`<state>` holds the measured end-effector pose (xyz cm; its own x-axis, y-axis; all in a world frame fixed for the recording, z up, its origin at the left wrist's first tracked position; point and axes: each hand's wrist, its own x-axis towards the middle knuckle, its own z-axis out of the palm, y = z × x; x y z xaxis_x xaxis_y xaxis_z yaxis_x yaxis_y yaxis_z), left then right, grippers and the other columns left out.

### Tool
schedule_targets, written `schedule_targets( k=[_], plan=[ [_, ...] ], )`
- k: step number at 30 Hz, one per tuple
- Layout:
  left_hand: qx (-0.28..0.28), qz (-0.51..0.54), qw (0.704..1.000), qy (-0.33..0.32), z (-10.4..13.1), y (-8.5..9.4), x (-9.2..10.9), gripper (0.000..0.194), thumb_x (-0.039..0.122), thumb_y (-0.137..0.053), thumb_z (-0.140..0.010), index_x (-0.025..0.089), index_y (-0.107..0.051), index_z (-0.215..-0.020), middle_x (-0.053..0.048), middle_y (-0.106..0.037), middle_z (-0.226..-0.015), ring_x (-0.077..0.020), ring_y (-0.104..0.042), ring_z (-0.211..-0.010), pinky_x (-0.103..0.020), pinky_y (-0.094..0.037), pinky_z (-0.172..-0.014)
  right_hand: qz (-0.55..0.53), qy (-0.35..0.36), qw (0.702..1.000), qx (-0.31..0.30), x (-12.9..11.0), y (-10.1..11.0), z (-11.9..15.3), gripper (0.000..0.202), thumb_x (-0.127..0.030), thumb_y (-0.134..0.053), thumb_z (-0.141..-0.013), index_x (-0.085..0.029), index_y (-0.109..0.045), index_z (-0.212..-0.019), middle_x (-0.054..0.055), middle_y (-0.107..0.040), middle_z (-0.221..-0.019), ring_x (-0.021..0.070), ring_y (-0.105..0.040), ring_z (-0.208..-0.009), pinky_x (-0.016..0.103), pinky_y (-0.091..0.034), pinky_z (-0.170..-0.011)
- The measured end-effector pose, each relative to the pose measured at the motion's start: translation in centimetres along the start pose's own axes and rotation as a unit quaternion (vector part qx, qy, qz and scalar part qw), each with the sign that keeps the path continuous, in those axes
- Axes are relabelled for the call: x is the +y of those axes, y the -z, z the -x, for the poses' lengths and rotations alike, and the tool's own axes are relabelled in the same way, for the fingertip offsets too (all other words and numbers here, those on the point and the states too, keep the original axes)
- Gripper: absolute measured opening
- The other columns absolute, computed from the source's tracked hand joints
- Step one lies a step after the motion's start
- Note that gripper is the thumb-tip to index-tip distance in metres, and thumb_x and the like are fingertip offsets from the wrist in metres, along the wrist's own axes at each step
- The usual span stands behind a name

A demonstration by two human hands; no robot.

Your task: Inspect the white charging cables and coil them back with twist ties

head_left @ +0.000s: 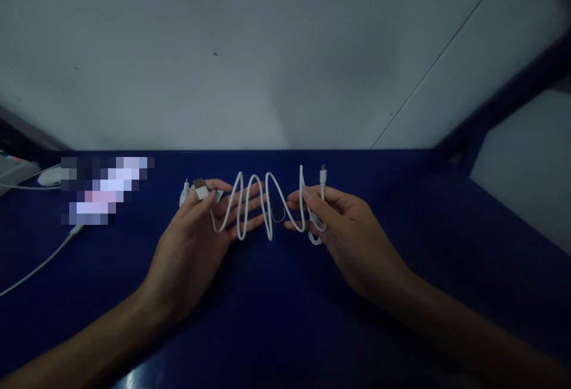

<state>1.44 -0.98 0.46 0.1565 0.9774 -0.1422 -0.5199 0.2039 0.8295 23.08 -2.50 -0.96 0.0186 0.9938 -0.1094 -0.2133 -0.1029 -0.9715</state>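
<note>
A white USB cable [254, 176] hangs in loose, spread-out coils between my two hands above the blue table. My left hand [191, 240] pinches the cable near its wide USB plug [201, 190] between thumb and forefinger, with the other fingers stretched out behind the coils. With thumb and fingers, my right hand [343, 216] grips the other side of the coils, and the small plug [323, 175] at that end points up. A white piece with a pin [184, 191] shows just beyond my left hand, partly hidden. A thin curved white strand [279, 216] appears between the hands.
On the left of the blue table [267, 317] lies a blurred-out, bright phone-like object [109, 190] with a white cord [49, 264] running from it. Behind it sits a white rounded object [49, 176] with a cord. A pale panel [250, 80] rises along the table's back edge.
</note>
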Motion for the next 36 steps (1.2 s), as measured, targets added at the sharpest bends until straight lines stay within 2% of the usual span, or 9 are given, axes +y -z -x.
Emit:
schedule_targets(
  k=[6,17,21,26,32,36],
  plan=[
    [0.009,0.0,1.0,0.001,0.04,-0.22,0.04,0.013,0.023,-0.06,-0.111,0.024,-0.071,-0.104,-0.011,-0.08,-0.138,-0.0381,-0.067,-0.146,-0.066,-0.05,-0.125,-0.011,0.007,1.0,0.006,-0.21,-0.11,0.16,0.025,-0.046,-0.076,-0.105,-0.024,-0.084,-0.095,0.006,-0.073,-0.113,0.0238,-0.071,-0.109,0.047,-0.064,-0.104],
    [0.029,-0.016,0.999,0.0,-0.01,-0.46,0.38,0.02,0.023,-0.053,-0.114,0.023,-0.068,-0.101,-0.012,-0.081,-0.135,-0.0356,-0.065,-0.148,-0.062,-0.052,-0.124,-0.006,-0.01,1.0,0.007,-0.22,-0.06,0.11,0.03,-0.049,-0.071,-0.108,-0.024,-0.083,-0.098,0.007,-0.075,-0.114,0.0244,-0.071,-0.108,0.048,-0.06,-0.107],
    [0.031,-0.014,0.999,0.001,0.07,-0.53,0.46,0.02,0.019,-0.052,-0.112,0.023,-0.069,-0.102,-0.01,-0.081,-0.137,-0.0354,-0.066,-0.147,-0.063,-0.052,-0.124,0.018,-0.026,0.999,0.023,-0.27,-0.07,0.17,0.031,-0.051,-0.069,-0.108,-0.025,-0.084,-0.103,0.008,-0.078,-0.114,0.0257,-0.072,-0.104,0.045,-0.058,-0.098],
    [0.027,-0.003,1.0,0.003,0.15,-0.55,0.47,0.017,0.021,-0.055,-0.111,0.023,-0.068,-0.1,-0.011,-0.081,-0.135,-0.0368,-0.066,-0.146,-0.064,-0.053,-0.123,0.043,-0.037,0.998,0.034,-0.41,0.02,0.21,0.032,-0.055,-0.071,-0.106,-0.025,-0.083,-0.104,0.006,-0.077,-0.1,0.0248,-0.07,-0.096,0.04,-0.054,-0.084],
    [0.007,-0.003,1.0,-0.016,0.07,-0.1,0.28,0.015,0.027,-0.058,-0.112,0.026,-0.07,-0.104,-0.008,-0.08,-0.142,-0.0344,-0.062,-0.151,-0.063,-0.051,-0.125,0.018,-0.049,0.998,0.04,-0.7,0.29,0.15,0.029,-0.056,-0.076,-0.103,-0.027,-0.084,-0.102,0.005,-0.076,-0.103,0.0221,-0.067,-0.093,0.038,-0.054,-0.081],
    [0.002,-0.004,1.0,-0.023,0.08,0.05,0.22,0.013,0.028,-0.059,-0.112,0.028,-0.068,-0.104,-0.007,-0.08,-0.142,-0.0338,-0.064,-0.149,-0.064,-0.052,-0.123,0.037,-0.051,0.997,0.044,-0.71,0.4,0.15,0.031,-0.056,-0.073,-0.104,-0.028,-0.085,-0.099,0.003,-0.07,-0.097,0.0202,-0.06,-0.087,0.036,-0.048,-0.077]
  ],
)
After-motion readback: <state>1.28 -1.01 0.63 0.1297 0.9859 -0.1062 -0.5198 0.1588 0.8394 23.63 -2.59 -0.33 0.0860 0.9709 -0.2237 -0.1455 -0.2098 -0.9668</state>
